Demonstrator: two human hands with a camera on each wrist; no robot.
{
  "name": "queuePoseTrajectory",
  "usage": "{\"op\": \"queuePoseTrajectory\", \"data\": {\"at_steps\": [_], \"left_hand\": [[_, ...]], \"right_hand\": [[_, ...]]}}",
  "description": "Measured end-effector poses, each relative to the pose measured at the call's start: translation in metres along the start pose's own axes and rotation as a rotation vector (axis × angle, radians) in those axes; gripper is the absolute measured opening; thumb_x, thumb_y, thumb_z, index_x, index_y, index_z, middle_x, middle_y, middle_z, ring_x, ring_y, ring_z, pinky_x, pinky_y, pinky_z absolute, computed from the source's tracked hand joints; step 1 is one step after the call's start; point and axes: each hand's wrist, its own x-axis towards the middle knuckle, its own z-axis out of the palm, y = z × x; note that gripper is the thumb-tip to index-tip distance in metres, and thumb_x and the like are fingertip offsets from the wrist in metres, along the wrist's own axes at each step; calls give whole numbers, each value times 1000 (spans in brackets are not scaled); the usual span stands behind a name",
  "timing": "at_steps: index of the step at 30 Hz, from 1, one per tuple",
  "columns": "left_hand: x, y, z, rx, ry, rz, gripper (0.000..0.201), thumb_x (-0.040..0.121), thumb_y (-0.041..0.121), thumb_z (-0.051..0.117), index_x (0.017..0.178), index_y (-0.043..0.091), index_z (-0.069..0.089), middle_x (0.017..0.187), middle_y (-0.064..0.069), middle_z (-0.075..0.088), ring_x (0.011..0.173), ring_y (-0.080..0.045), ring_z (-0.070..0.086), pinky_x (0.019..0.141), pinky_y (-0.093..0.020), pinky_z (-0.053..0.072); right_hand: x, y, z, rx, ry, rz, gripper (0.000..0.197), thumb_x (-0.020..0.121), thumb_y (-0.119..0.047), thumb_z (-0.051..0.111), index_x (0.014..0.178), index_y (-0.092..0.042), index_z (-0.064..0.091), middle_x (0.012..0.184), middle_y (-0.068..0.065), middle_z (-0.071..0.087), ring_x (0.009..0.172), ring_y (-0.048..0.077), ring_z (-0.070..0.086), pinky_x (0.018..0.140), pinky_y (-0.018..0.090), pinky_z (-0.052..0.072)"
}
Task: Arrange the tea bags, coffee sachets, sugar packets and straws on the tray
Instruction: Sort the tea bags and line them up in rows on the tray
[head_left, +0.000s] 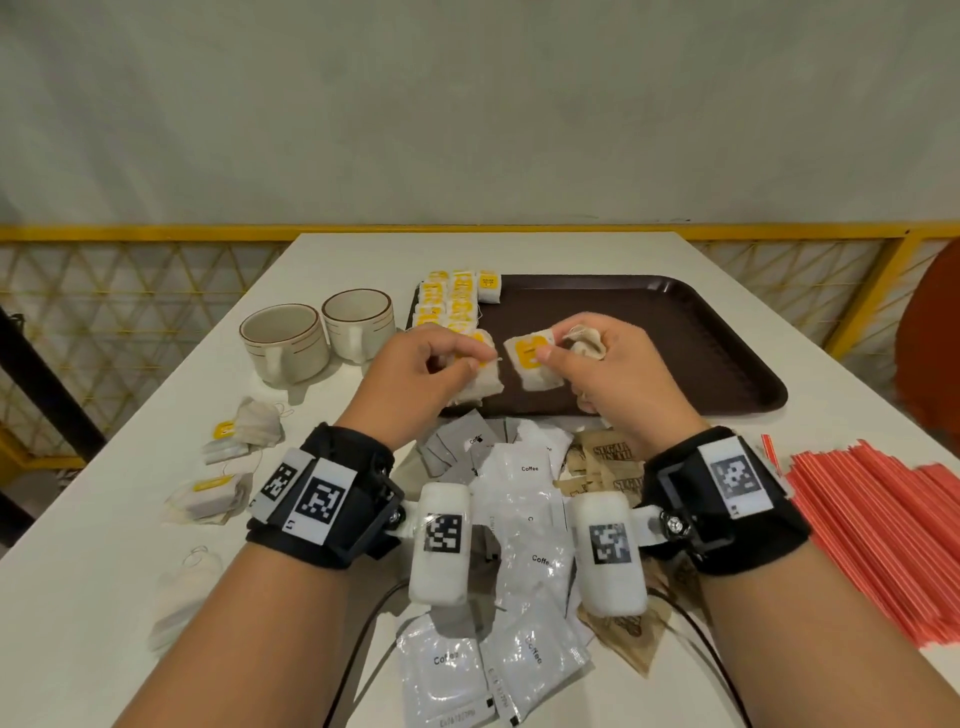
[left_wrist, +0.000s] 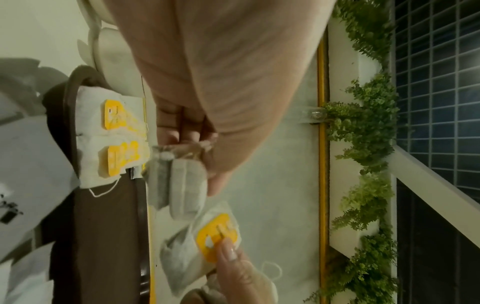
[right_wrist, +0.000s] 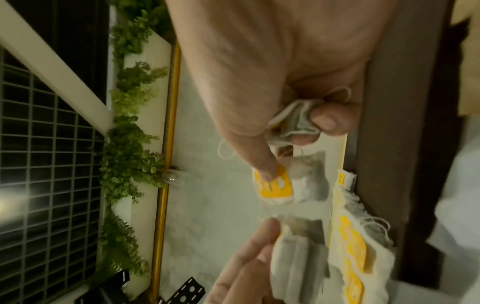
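Note:
Over the front left of the brown tray (head_left: 675, 332), my left hand (head_left: 467, 364) pinches a tea bag (head_left: 480, 382) by its top. Beside it, my right hand (head_left: 550, 353) pinches another tea bag (head_left: 532, 364) with the thumb on its yellow tag (right_wrist: 275, 185), while crumpled tea bags (head_left: 584, 340) are bunched in its curled fingers. Rows of tea bags (head_left: 452, 296) lie in the tray's far left corner. Coffee sachets (head_left: 530, 519) and brown sugar packets (head_left: 608, 467) are heaped in front of the tray. Red straws (head_left: 872, 519) lie at the right.
Two cream cups (head_left: 285, 343) (head_left: 358, 322) stand left of the tray. Several loose tea bags (head_left: 244, 436) lie on the white table (head_left: 104, 571) at the left. A yellow railing (head_left: 156, 231) runs behind the table's far edge.

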Motion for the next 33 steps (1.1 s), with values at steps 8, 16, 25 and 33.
{"op": "queuePoseTrajectory", "data": {"at_steps": [8,16,25,33], "left_hand": [[0,5,5,-183,54,-53,43,82,1,70,109,33,62,72,3,65,70,-8,60,74,-24,53],[-4,13,14,-330,64,-95,25,80,-1,68,93,20,63,70,-1,70,67,-13,65,74,-32,55],[-9,14,25,-131,-38,-36,9,88,19,66,87,24,74,84,-1,69,76,-10,60,73,-28,48],[-9,17,29,149,52,42,31,74,37,77,102,25,71,85,14,47,81,0,48,71,-8,37]], "right_hand": [[-4,-5,-1,360,-264,109,10,83,-9,68,91,-6,63,60,2,52,50,11,41,42,21,29],[-2,3,20,394,-53,167,14,86,-10,69,78,-18,60,86,13,58,73,20,52,45,20,39],[0,2,18,562,-128,291,26,94,-35,56,100,-10,61,78,6,59,61,13,53,47,22,36],[-3,0,24,667,-332,387,65,95,-63,28,117,-13,62,74,1,63,56,9,48,50,24,32]]}}
